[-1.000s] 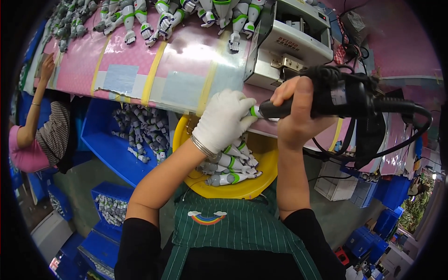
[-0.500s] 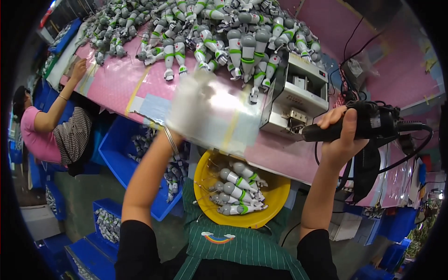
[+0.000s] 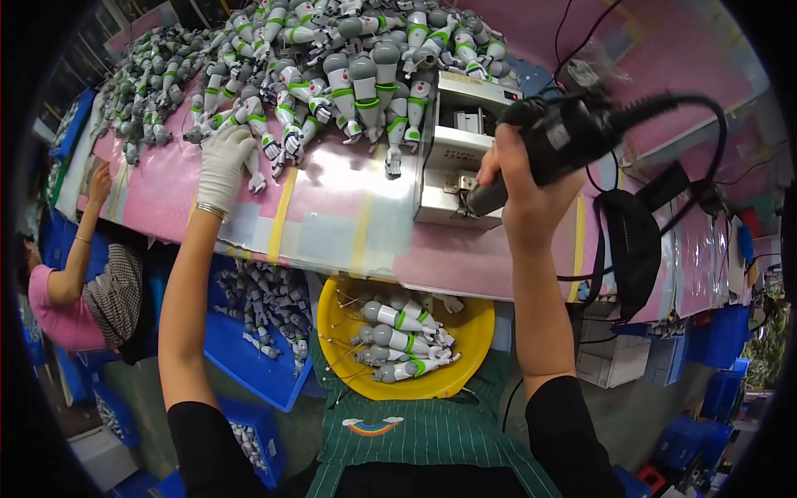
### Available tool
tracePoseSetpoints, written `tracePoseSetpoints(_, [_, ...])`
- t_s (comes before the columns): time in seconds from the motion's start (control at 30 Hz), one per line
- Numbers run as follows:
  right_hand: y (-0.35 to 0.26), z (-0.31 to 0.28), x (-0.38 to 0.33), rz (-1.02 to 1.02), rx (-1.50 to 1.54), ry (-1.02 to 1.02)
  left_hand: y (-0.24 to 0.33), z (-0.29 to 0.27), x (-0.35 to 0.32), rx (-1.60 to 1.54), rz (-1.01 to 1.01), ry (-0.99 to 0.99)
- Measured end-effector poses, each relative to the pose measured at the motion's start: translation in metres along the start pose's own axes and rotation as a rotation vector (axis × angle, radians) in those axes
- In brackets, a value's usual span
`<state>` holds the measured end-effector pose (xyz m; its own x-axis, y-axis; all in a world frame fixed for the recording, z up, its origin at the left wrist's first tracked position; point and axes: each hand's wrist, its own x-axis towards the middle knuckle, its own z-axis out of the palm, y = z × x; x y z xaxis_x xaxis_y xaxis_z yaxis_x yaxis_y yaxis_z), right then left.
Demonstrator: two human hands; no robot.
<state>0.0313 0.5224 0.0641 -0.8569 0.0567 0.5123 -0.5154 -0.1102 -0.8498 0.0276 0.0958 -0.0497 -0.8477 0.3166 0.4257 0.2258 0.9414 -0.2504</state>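
My left hand (image 3: pixel 225 166), in a white glove, reaches to the front edge of a large heap of toy robot arms (image 3: pixel 365 79). Its fingers curl over one toy arm (image 3: pixel 255 173), whose small white fist sticks out beside the glove. The gloved fingertips partly hide that arm. My bare right hand (image 3: pixel 540 195) is wrapped around a black corded handheld power tool (image 3: pixel 569 137), raised over the right side of the table. The tool's front end overlaps a grey metal box-shaped machine (image 3: pixel 452 153) in view; whether they touch, I cannot tell.
A yellow basin (image 3: pixel 476 365) holding several toy arms sits at my lap. Left of it, a blue bin (image 3: pixel 249 373) holds more small parts. The pink-covered table (image 3: pixel 465 266) has yellow tape strips. A co-worker (image 3: pixel 62 290) is at the far left. A black cable loops at right.
My left hand has swept left from the middle of the table to the heap's front edge. The power tool has shifted left and up, nearer the machine. My view has turned slightly.
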Motion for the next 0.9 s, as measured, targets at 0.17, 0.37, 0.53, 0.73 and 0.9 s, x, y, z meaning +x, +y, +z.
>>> tracePoseSetpoints(0.17, [-0.003,-0.01,-0.008,0.058,0.056,-0.006,0.086,-0.044,-0.002,-0.253,0.0,-0.107])
tracePoseSetpoints(0.37, [-0.006,-0.012,-0.028,0.141,0.18,0.011,0.241,-0.084,-0.012,-0.909,-0.055,-0.15])
tracePoseSetpoints(0.53, [0.002,-0.006,-0.043,0.127,0.167,-0.02,0.295,-0.079,-0.004,-0.93,-0.111,-0.055])
tracePoseSetpoints(0.73, [0.01,-0.009,-0.048,0.171,0.171,-0.005,0.298,-0.076,-0.001,-0.912,-0.123,-0.034])
tracePoseSetpoints(0.9, [0.019,-0.008,-0.056,0.166,0.091,-0.021,0.298,-0.076,0.0,-0.902,-0.127,-0.029])
